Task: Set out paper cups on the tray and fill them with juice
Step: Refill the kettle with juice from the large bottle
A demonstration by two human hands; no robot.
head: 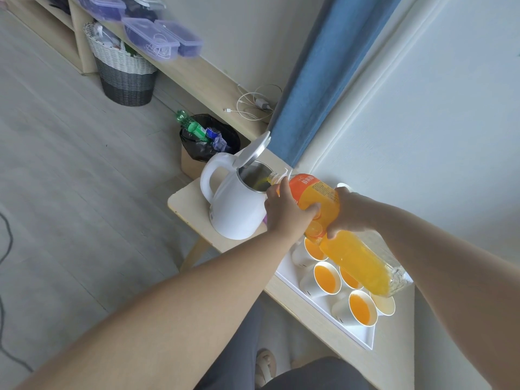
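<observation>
- Juice bottle [351,257], centre frame, is tilting and pouring into the open kettle [236,212], not a cup.
- Tray [361,334], lower right, is carrying mostly filled paper cups [326,277].
- Left hand [287,209] is gripping the bottle's neck end, likely to steer it; right hand [354,212] is clasping the body.

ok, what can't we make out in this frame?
Head view, kettle: the juice level inside; its own wall and open lid hide the bottom.
Head view, tray: the full cup count; the tilted bottle covers the cups beneath it.
Head view, bottle label: the print is too small to read.
Head view, right hand: most fingers are hidden behind the bottle.
</observation>
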